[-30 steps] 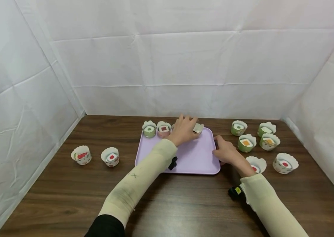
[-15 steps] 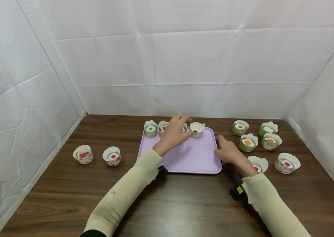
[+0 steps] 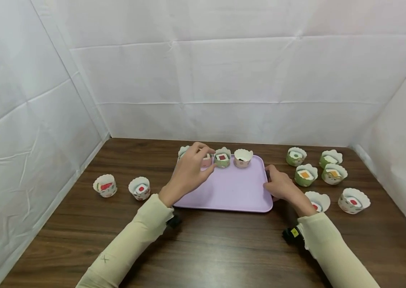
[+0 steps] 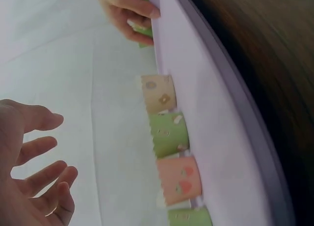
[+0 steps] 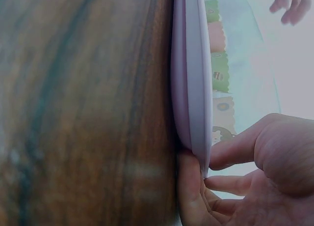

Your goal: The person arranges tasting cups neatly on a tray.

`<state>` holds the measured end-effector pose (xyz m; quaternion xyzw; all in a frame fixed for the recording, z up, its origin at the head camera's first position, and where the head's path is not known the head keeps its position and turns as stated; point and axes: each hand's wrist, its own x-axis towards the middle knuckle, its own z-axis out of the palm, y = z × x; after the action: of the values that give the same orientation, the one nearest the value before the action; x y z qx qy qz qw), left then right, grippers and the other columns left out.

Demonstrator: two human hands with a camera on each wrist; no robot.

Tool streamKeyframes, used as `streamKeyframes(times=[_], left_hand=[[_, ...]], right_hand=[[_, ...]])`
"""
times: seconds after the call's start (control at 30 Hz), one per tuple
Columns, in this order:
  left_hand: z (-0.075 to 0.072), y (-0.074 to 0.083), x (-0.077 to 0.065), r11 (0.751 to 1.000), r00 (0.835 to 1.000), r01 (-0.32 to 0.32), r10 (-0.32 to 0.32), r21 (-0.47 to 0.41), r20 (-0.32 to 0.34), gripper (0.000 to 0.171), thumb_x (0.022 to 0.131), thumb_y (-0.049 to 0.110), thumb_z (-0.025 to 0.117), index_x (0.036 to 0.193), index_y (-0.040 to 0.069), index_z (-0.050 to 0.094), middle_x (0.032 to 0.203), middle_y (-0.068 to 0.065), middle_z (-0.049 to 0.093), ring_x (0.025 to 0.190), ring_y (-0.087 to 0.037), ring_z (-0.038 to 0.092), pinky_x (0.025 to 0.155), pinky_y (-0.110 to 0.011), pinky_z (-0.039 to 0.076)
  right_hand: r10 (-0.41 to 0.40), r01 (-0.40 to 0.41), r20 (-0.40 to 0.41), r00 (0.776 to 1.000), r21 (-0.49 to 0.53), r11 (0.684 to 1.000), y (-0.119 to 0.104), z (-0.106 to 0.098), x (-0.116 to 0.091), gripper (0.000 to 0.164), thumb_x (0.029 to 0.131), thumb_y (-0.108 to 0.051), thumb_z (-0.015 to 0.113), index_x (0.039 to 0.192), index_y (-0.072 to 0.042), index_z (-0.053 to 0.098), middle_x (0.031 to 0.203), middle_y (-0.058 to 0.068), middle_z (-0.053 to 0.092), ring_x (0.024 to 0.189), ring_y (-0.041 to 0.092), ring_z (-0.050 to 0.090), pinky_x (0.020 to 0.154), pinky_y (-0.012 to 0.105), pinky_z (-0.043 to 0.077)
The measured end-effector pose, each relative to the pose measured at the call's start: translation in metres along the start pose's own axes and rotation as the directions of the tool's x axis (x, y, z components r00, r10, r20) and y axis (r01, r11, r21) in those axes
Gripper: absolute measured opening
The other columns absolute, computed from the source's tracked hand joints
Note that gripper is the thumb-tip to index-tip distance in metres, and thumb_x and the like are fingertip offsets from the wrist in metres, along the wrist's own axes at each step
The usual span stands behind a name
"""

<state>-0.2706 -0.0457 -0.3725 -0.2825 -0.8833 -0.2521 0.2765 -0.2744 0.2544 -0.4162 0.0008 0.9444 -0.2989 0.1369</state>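
My left hand (image 3: 188,170) hovers over the left part of the purple tray (image 3: 233,192), fingers spread and loosely bent with nothing between them. In the left wrist view this hand (image 4: 37,162) is apart from the row of paper baking cups. Along the tray's far edge stand a pale pink cup (image 3: 242,161), a green cup (image 3: 222,162) with a dark-red-topped white piece inside, a pink cup (image 3: 207,162) and a green cup (image 3: 182,151), the last partly hidden by my left hand. My right hand (image 3: 283,186) pinches the tray's right rim (image 5: 206,88) between thumb and fingers.
Two patterned paper cups, one holding a red-topped piece (image 3: 141,189) and one (image 3: 105,186) farther left, stand left of the tray. Several filled cups stand to the right, including a green one (image 3: 305,176) and a white one (image 3: 354,201). White cloth walls (image 3: 224,80) enclose the wooden table (image 3: 221,248).
My left hand has moved left, away from the pale pink cup at the row's right end, uncovering it and the green cup beside it. My right hand stays at the tray's right rim.
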Motion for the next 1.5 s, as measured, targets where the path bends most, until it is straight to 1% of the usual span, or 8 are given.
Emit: streamKeyframes(times=[0.23,0.4,0.67,0.93,1.17,1.23,1.33,1.5], left_hand=[[-0.021,-0.010,-0.010,0.999,0.998,0.020,-0.018,0.033,-0.061,0.040,0.085,0.024,0.070,0.123,0.016,0.060,0.118,-0.004,0.055,0.080,-0.014,0.054,0.060,-0.029,0.051],[-0.035,-0.025,-0.021,0.996,0.996,0.035,-0.028,0.079,-0.086,0.039,0.084,0.021,0.069,0.121,0.015,0.061,0.116,-0.005,0.056,0.078,-0.016,0.055,0.058,-0.032,0.051],[-0.052,-0.055,-0.042,0.991,0.993,0.090,-0.082,0.097,-0.087,0.038,0.082,0.021,0.072,0.119,0.015,0.062,0.112,-0.005,0.057,0.088,-0.018,0.060,0.061,-0.034,0.051],[-0.075,-0.080,-0.057,0.980,0.985,0.164,-0.157,0.110,-0.066,0.040,0.086,0.026,0.070,0.123,0.013,0.061,0.116,-0.010,0.057,0.093,-0.022,0.063,0.062,-0.039,0.052],[-0.097,-0.104,-0.067,0.978,0.977,0.204,-0.202,0.028,-0.074,0.038,0.087,0.021,0.071,0.121,0.008,0.061,0.115,-0.015,0.058,0.095,-0.029,0.064,0.066,-0.044,0.052],[-0.104,-0.111,-0.068,0.978,0.977,0.208,-0.208,0.005,-0.056,0.037,0.087,0.021,0.070,0.121,0.007,0.060,0.115,-0.015,0.058,0.096,-0.031,0.064,0.069,-0.044,0.053],[-0.118,-0.120,-0.069,0.975,0.975,0.223,-0.223,-0.009,0.013,0.038,0.089,0.023,0.069,0.122,0.007,0.059,0.115,-0.015,0.057,0.098,-0.033,0.063,0.073,-0.046,0.055],[-0.140,-0.131,-0.072,0.969,0.958,0.246,-0.245,0.012,0.148,0.045,0.089,0.029,0.069,0.126,0.008,0.057,0.115,-0.014,0.059,0.105,-0.034,0.061,0.080,-0.050,0.054]], right_hand=[[-0.003,0.003,-0.015,1.000,-0.002,1.000,0.001,-0.001,0.000,0.062,0.092,-0.011,0.052,0.146,-0.001,0.023,0.106,0.025,0.052,0.082,0.028,0.061,0.051,0.030,0.057],[-0.005,0.005,-0.006,1.000,0.006,1.000,0.001,0.000,0.000,0.061,0.093,-0.012,0.051,0.146,-0.001,0.023,0.107,0.025,0.052,0.083,0.028,0.061,0.051,0.030,0.058],[-0.005,0.005,-0.016,1.000,0.005,1.000,0.002,0.002,0.001,0.062,0.092,-0.011,0.051,0.146,-0.001,0.024,0.105,0.024,0.052,0.082,0.028,0.061,0.051,0.030,0.057],[0.005,-0.005,-0.018,1.000,-0.003,1.000,0.000,0.002,0.000,0.062,0.092,-0.011,0.051,0.147,-0.001,0.024,0.108,0.025,0.052,0.083,0.028,0.061,0.051,0.030,0.057],[0.015,-0.016,-0.011,1.000,-0.001,1.000,0.000,0.002,-0.002,0.062,0.092,-0.012,0.052,0.147,-0.001,0.023,0.109,0.026,0.052,0.083,0.028,0.061,0.051,0.029,0.057],[0.020,-0.020,-0.013,1.000,-0.003,1.000,0.000,0.002,-0.002,0.062,0.093,-0.012,0.052,0.146,-0.001,0.024,0.110,0.026,0.053,0.083,0.028,0.061,0.051,0.029,0.057],[0.018,-0.018,-0.016,1.000,-0.007,1.000,0.000,0.001,-0.002,0.061,0.093,-0.012,0.052,0.146,-0.001,0.024,0.111,0.026,0.053,0.083,0.028,0.061,0.051,0.029,0.057],[0.014,-0.014,-0.013,1.000,-0.004,1.000,0.000,0.001,-0.002,0.061,0.093,-0.012,0.052,0.146,-0.001,0.023,0.109,0.026,0.053,0.082,0.027,0.061,0.051,0.029,0.057]])
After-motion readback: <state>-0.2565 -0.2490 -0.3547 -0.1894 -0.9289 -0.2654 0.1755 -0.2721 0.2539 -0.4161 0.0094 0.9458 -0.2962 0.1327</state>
